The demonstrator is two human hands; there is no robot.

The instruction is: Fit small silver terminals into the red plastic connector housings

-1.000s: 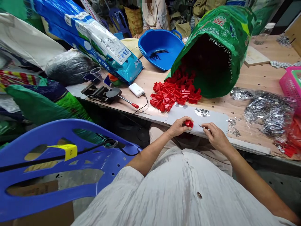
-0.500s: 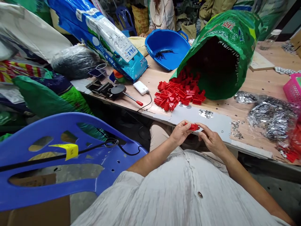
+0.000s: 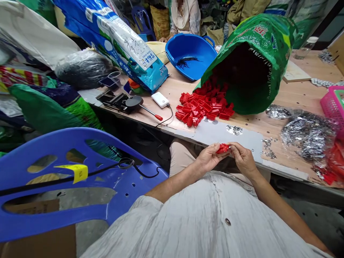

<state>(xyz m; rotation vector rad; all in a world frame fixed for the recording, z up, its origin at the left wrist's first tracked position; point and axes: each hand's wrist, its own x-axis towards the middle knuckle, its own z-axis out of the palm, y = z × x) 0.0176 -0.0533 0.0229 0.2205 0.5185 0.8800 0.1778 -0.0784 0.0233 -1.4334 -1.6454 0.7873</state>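
My left hand is closed on a small red plastic part, held just in front of the table edge. My right hand is at the part's right end, thumb and forefinger pinched together. Whatever sits in that pinch is too small to make out. Beyond my hands lies a heap of similar red plastic parts, spilling from the mouth of a green sack. A small pile of flat silvery metal pieces rests on the grey sheet, and more metal pieces lie to its right.
Behind the heap stands a blue basin with thin black strips. On the left are a black tool with a red-tipped lever, a white power bank and a blue chair. Plastic bags of metal pieces lie right. A person sits opposite.
The left hand has turned, so more of the red part shows. My right thumb and forefinger have come together at its right end. The view has shifted slightly.
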